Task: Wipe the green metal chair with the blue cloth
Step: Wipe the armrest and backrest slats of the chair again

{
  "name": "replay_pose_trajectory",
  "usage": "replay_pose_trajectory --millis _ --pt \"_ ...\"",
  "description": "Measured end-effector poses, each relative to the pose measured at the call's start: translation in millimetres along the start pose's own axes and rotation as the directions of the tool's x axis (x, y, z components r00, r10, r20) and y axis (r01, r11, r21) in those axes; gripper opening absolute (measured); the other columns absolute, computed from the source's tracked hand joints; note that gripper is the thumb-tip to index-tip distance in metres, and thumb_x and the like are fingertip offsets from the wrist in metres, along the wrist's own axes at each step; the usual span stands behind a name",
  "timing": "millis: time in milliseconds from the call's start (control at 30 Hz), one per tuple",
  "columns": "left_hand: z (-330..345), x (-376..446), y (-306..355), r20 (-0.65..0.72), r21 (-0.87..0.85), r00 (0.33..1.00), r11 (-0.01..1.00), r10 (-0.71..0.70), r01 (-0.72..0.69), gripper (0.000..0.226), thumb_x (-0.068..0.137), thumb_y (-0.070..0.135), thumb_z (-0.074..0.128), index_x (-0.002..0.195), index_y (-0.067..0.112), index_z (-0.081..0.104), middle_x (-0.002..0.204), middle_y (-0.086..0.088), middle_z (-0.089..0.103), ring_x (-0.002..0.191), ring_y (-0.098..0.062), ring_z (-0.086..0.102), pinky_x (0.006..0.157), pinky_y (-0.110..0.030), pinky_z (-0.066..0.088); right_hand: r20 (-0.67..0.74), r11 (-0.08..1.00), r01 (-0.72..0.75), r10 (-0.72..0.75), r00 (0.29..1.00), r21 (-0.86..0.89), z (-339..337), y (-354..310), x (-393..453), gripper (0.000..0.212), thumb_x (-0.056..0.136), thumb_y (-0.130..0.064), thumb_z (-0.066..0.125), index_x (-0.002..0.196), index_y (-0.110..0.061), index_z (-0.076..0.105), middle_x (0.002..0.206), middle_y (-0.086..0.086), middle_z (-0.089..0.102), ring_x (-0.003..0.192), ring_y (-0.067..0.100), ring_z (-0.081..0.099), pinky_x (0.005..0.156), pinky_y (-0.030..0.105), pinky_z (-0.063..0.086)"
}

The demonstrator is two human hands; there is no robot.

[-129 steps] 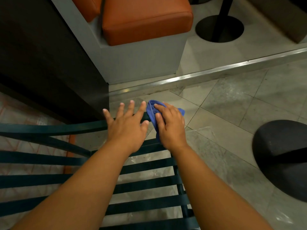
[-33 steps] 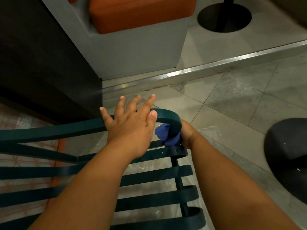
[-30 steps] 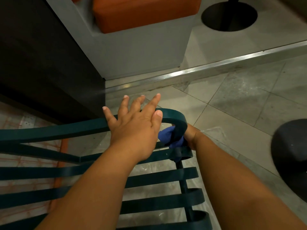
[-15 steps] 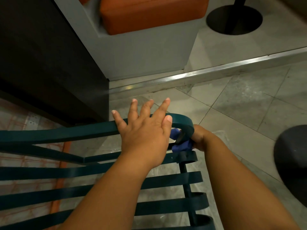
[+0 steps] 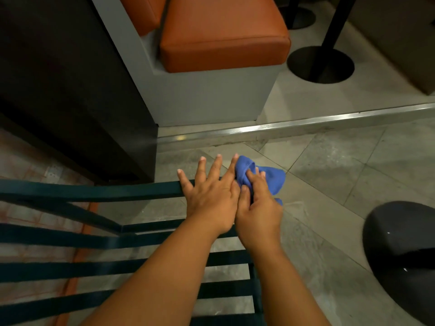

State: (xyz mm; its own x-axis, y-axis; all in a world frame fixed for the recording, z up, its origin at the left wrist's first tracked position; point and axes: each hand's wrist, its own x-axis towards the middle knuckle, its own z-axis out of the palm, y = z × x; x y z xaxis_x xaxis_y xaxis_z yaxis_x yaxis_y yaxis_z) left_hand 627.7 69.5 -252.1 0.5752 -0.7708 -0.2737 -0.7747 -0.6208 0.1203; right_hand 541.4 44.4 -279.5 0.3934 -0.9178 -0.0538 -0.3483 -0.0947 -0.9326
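Note:
The green metal chair (image 5: 94, 190) fills the lower left, its slats running left to right with the floor showing between them. My left hand (image 5: 210, 196) lies flat on the chair's top rail with its fingers spread. Just to its right, my right hand (image 5: 257, 208) grips the bunched blue cloth (image 5: 270, 178) over the rail's right end. The cloth and my hands hide the curved end of the rail.
A grey bench base with orange cushions (image 5: 221, 36) stands ahead behind a metal floor strip (image 5: 306, 128). A dark wall panel (image 5: 70, 90) is at the left. A black round table base (image 5: 320, 64) sits at far right, another dark round base (image 5: 402, 255) at lower right.
My right hand has come up from beneath the rail's curved end, and it now holds the cloth on top of that end. My left hand stays flat on the rail.

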Motion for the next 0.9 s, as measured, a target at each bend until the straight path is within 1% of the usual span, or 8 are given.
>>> replay_pose_trajectory --millis 100,233,300,467,567,633,767,900 --pt "-1.6 -7.3 -7.2 -0.062 -0.114 0.997 0.993 0.035 -0.041 0.059 0.100 0.036 0.014 0.139 0.040 -0.030 0.153 0.006 -0.032 0.141 -0.017 -0.028 0.111 -0.057 -0.017 0.034 0.998 0.065 -0.065 0.997 -0.010 -5.5 10.3 1.1 0.038 0.098 -0.022 0.050 0.136 -0.028 0.051 0.138 -0.024 0.034 0.138 0.002 0.028 0.109 0.023 0.029" --pt "-13.1 -23.4 -40.1 -0.204 -0.169 0.979 0.984 0.016 -0.052 0.062 0.100 0.034 0.016 0.140 0.035 -0.031 0.149 0.008 -0.038 0.136 -0.012 -0.035 0.110 -0.048 -0.022 0.075 0.983 -0.169 0.163 0.984 0.068 -18.7 22.7 16.3 0.026 0.101 -0.033 0.040 0.122 -0.042 0.051 0.106 -0.011 0.060 0.106 0.020 0.058 0.094 0.044 0.049" --pt "-16.7 -30.1 -64.0 -0.234 -0.127 0.972 0.992 -0.026 -0.004 0.060 0.100 0.034 0.015 0.139 0.032 -0.031 0.150 0.007 -0.037 0.136 -0.013 -0.035 0.111 -0.047 -0.021 0.061 0.989 -0.145 0.145 0.988 -0.001 -10.3 13.9 14.1 0.029 0.101 -0.032 0.039 0.127 -0.037 0.051 0.118 -0.001 0.060 0.114 0.023 0.055 0.098 0.050 0.047" --pt "-26.9 -40.8 -108.6 -0.170 -0.143 0.968 0.977 -0.183 0.160 0.057 0.101 0.034 0.014 0.146 0.027 -0.018 0.155 0.003 -0.027 0.140 -0.017 -0.028 0.115 -0.049 -0.012 0.162 0.827 0.294 -0.245 0.956 -0.479 38.1 -19.7 -13.4 0.043 0.097 -0.030 0.051 0.139 -0.032 0.046 0.156 -0.002 0.028 0.148 0.021 0.006 0.115 0.057 -0.006" --pt "-37.1 -48.3 -126.1 -0.161 -0.158 0.956 0.963 -0.244 0.219 0.056 0.101 0.033 0.015 0.148 0.026 -0.015 0.156 0.002 -0.025 0.141 -0.017 -0.026 0.116 -0.049 -0.009 0.411 0.640 0.530 -0.343 0.845 -0.556 84.6 -36.4 -37.4 0.063 0.079 -0.028 0.076 0.136 -0.031 0.050 0.148 0.003 0.042 0.142 0.028 0.021 0.113 0.060 0.002" --pt "-43.0 -54.5 -138.2 -0.154 -0.175 0.947 0.951 -0.283 0.256 0.056 0.101 0.032 0.015 0.148 0.025 -0.013 0.156 0.001 -0.023 0.142 -0.018 -0.024 0.117 -0.047 -0.007 0.459 0.615 0.580 -0.365 0.810 -0.534 113.3 -49.4 -48.6 0.071 0.072 -0.028 0.082 0.136 -0.030 0.050 0.146 0.005 0.045 0.141 0.030 0.026 0.113 0.059 0.006" --pt "-51.1 -68.1 -167.5 -0.192 -0.201 0.920 0.931 -0.343 0.305 0.055 0.101 0.032 0.016 0.149 0.026 -0.011 0.157 0.003 -0.020 0.143 -0.016 -0.021 0.117 -0.043 -0.008 0.562 0.591 0.625 -0.322 0.762 -0.510 154.1 -73.7 -54.2 0.074 0.093 -0.037 0.058 0.152 -0.030 0.013 0.161 0.002 0.007 0.147 0.026 -0.007 0.108 0.050 -0.019" --pt "-61.3 -87.0 -197.6 -0.227 -0.186 0.895 0.919 -0.384 0.347 0.055 0.100 0.033 0.015 0.149 0.025 -0.010 0.158 0.004 -0.016 0.144 -0.015 -0.018 0.118 -0.043 -0.008 0.575 0.632 0.603 -0.287 0.766 -0.487 183.9 -90.0 -60.1 0.066 0.099 -0.037 0.046 0.153 -0.030 0.009 0.162 0.001 0.007 0.149 0.025 -0.002 0.110 0.046 -0.017"
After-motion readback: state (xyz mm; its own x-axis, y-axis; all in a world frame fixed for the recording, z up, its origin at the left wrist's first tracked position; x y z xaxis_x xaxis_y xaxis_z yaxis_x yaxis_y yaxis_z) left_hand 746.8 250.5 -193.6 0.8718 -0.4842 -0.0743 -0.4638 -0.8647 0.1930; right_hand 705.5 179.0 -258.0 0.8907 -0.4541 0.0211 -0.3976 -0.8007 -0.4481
